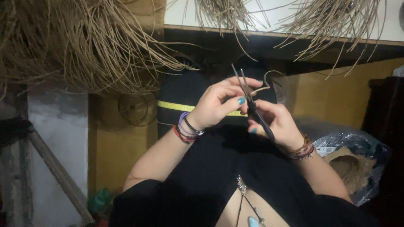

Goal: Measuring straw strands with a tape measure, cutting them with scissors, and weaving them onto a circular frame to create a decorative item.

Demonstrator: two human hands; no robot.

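Left hand and right hand close together at frame centre, just touching. Right hand clamped on the black handles of a pair of scissors, blades slightly parted and pointing toward 11 o'clock. Left hand curled shut around a thin tan fibre strand, the strand looping out toward 1 o'clock, right beside the blades. Teal polish on the nails; stacked bracelets on the left wrist, beaded ones on the right.

Behind the hands, a yellow measuring tape stretched across a dark rounded form. At 10 o'clock, a big bundle of tan fibres hanging loose; more strands at 12 and 1 o'clock over a white tabletop edge. At 4 o'clock, a crinkled plastic bag holding something brown. At 8 o'clock, a slanted grey pole.
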